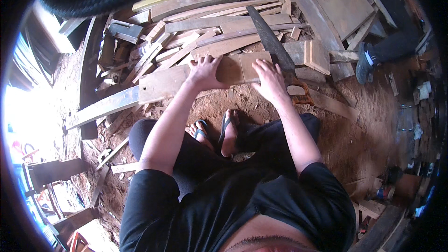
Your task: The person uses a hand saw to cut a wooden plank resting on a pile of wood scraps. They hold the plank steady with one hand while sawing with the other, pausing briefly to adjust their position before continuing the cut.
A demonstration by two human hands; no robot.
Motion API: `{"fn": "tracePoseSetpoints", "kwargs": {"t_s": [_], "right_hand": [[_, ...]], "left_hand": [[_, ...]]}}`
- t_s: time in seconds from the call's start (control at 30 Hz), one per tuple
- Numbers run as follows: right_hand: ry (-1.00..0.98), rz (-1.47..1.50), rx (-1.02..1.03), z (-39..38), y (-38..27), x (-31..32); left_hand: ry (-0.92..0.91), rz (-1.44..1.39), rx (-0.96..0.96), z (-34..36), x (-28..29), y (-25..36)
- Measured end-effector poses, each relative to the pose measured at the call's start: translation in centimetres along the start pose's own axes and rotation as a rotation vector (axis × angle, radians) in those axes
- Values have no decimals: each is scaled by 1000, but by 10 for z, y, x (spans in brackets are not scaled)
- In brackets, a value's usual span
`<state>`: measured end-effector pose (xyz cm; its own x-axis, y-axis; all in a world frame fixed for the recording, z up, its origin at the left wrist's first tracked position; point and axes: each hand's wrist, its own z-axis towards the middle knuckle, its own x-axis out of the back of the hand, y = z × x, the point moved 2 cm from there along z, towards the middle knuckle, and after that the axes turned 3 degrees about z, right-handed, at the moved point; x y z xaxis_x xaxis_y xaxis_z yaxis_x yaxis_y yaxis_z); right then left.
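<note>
A flat wooden board (163, 84) lies crosswise in front of my feet, with a small hole near its left end and a thin line across its right part. My left hand (205, 73) spans it, fingertips at the far edge and thumb toward the near edge, holding it. Resting on the board's right end, my right hand (270, 78) has its fingers spread and grips nothing. Just right of that hand is a handsaw (275, 44), its dark blade pointing away from me and its orange-brown handle (299, 94) beside my right wrist.
Offcuts and planks (224, 32) are heaped beyond the board. A long plank (107, 108) extends to the left under its end. Large panels (333, 7) lie at far right, near another person's shoe (364, 65). A dark braided cable (107, 0) crosses the top.
</note>
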<state>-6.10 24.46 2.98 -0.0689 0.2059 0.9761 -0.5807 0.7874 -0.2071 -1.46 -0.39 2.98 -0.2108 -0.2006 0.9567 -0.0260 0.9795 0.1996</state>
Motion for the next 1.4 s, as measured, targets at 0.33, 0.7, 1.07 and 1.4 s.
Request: {"fn": "tracePoseSetpoints", "kwargs": {"t_s": [0.33,0.7,1.07,1.4], "right_hand": [[-34,-39,3,38,-9,-38],[47,1477,270,-44,-70,97],[190,2185,839,-131,-174,224],[89,2126,898,-139,-165,211]], "left_hand": [[129,-13,-68,10,-32,-8],[69,20,-66,9,-31,-6],[88,93,-63,8,-34,-5],[108,107,-54,7,-35,-6]]}}
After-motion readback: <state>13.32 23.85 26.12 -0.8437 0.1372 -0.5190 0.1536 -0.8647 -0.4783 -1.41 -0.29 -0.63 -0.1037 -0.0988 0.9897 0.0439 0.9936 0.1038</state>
